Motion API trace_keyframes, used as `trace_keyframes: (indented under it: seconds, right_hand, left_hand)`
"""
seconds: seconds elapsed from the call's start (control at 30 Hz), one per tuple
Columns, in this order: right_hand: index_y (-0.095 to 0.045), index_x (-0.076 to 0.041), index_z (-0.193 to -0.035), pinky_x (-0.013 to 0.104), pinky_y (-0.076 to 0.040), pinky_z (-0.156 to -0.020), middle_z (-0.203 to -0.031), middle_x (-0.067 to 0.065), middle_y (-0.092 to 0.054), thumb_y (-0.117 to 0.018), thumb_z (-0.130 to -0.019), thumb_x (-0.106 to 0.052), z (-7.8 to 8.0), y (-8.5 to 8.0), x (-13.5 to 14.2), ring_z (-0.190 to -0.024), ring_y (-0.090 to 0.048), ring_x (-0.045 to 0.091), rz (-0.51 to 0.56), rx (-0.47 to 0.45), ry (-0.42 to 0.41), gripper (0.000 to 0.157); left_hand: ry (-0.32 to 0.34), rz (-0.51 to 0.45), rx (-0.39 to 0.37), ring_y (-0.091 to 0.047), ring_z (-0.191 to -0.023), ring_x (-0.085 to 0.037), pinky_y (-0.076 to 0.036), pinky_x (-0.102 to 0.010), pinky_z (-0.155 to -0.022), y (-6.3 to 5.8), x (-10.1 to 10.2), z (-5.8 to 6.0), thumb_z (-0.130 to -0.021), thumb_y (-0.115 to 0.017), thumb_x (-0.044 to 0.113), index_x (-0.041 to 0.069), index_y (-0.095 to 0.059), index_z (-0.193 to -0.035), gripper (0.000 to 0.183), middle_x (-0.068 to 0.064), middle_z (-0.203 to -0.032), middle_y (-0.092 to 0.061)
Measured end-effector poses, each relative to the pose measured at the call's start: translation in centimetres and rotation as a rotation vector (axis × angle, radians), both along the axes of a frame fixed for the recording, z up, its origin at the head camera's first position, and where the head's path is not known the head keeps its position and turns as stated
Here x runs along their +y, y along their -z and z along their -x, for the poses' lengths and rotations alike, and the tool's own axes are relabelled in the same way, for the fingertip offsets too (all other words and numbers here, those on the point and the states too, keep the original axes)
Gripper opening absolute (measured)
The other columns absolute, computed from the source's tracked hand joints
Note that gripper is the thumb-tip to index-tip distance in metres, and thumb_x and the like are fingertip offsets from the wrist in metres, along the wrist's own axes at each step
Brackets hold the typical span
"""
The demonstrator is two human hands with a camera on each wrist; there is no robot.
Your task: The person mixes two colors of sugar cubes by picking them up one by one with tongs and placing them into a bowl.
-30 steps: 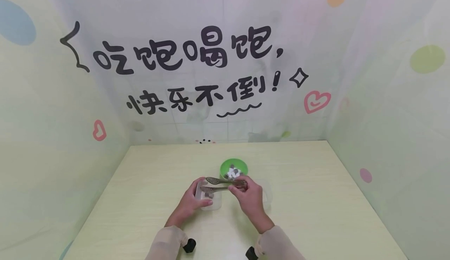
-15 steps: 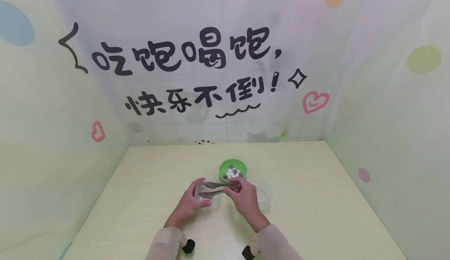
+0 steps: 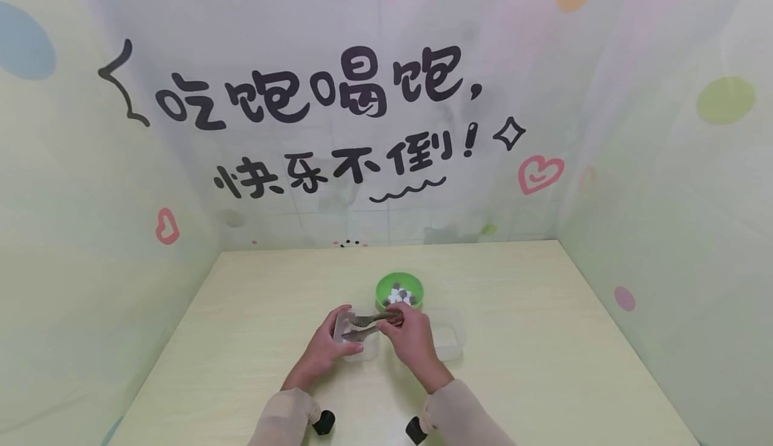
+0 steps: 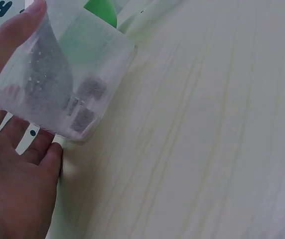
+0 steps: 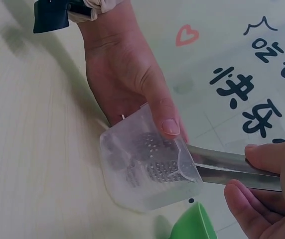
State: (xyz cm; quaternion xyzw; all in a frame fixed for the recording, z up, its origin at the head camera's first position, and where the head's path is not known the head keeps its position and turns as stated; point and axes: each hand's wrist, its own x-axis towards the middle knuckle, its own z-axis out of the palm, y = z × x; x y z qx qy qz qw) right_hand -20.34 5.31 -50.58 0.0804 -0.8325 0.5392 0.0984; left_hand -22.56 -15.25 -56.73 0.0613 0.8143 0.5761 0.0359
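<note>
My left hand grips a clear plastic container by its sides, tilted, thumb at the rim. In my right hand is a pair of metal tongs, pinched near the back end between thumb and fingers. Their perforated tips reach into the container, with the two arms apart. Several dark brown cubes show through the container's wall, close to the tips. Just beyond my right fingers stands a green bowl with white and dark cubes in it.
A second clear container stands on the pale wooden table, right of my right hand and partly behind it. Printed cloth walls close off the back and both sides of the table.
My right hand has moved left and slightly down, carrying the tongs' tips deeper into the container. My left hand keeps its hold on the container in nearly the same place.
</note>
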Motion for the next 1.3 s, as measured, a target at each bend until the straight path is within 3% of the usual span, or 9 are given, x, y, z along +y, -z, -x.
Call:
trace_keyframes:
  seconds: [0.17,0.37,0.5,0.67,0.93,1.3]
  right_hand:
    - [-0.068,0.001,-0.103,0.021,-0.053,-0.061,-0.081,0.002,-0.068,-0.078,-0.08,-0.008,0.1,0.1,-0.2,-0.072,-0.063,0.011,-0.043,-0.007,-0.007,0.026]
    - [-0.069,0.001,-0.097,0.021,-0.053,-0.061,-0.08,0.005,-0.069,-0.079,-0.079,-0.006,0.1,0.3,-0.3,-0.072,-0.064,0.014,-0.06,0.03,-0.013,0.022]
    - [-0.069,-0.002,-0.093,0.021,-0.053,-0.06,-0.079,0.004,-0.069,-0.079,-0.079,-0.005,0.2,0.4,-0.3,-0.071,-0.064,0.013,-0.066,0.046,-0.016,0.018]
    - [-0.068,-0.003,-0.091,0.021,-0.054,-0.061,-0.079,0.004,-0.069,-0.079,-0.079,-0.006,0.1,0.5,-0.2,-0.071,-0.065,0.014,-0.054,0.058,-0.017,0.016]
    - [-0.069,0.0,-0.096,0.022,-0.054,-0.061,-0.081,0.005,-0.07,-0.079,-0.08,-0.007,-0.1,0.2,0.2,-0.072,-0.066,0.013,-0.003,0.053,0.011,0.02]
    - [-0.07,-0.002,-0.095,0.022,-0.055,-0.058,-0.08,0.006,-0.071,-0.08,-0.078,-0.007,-0.9,-0.2,1.1,-0.07,-0.066,0.014,0.081,0.094,0.043,0.02]
  left_hand:
    - [0.0,-0.025,0.002,-0.046,-0.125,-0.035,-0.035,-0.055,-0.104,-0.4,0.2,-0.2,-0.072,-0.085,0.006,0.012,-0.042,-0.144,0.084,-0.017,-0.139,-0.05]
    - [0.019,-0.033,0.016,-0.043,-0.128,-0.04,-0.032,-0.057,-0.105,-3.3,0.7,-1.5,-0.073,-0.084,0.004,0.004,-0.041,-0.143,0.082,-0.022,-0.138,-0.049]
    - [0.028,-0.032,0.003,-0.041,-0.13,-0.04,-0.03,-0.057,-0.107,-4.0,0.7,-1.8,-0.074,-0.083,0.004,0.003,-0.041,-0.143,0.082,-0.022,-0.139,-0.048]
    - [0.023,-0.026,0.011,-0.041,-0.13,-0.04,-0.03,-0.059,-0.107,-3.5,0.7,-1.5,-0.073,-0.084,0.003,0.002,-0.04,-0.144,0.083,-0.022,-0.139,-0.049]
    - [0.001,-0.001,0.011,-0.043,-0.129,-0.035,-0.032,-0.056,-0.106,-0.3,0.1,0.0,-0.072,-0.086,0.009,0.014,-0.041,-0.144,0.085,-0.017,-0.141,-0.048]
    - [0.007,0.008,-0.002,-0.044,-0.127,-0.033,-0.034,-0.054,-0.104,0.2,-0.2,0.1,-0.069,-0.089,0.018,0.018,-0.042,-0.144,0.088,-0.015,-0.143,-0.047]
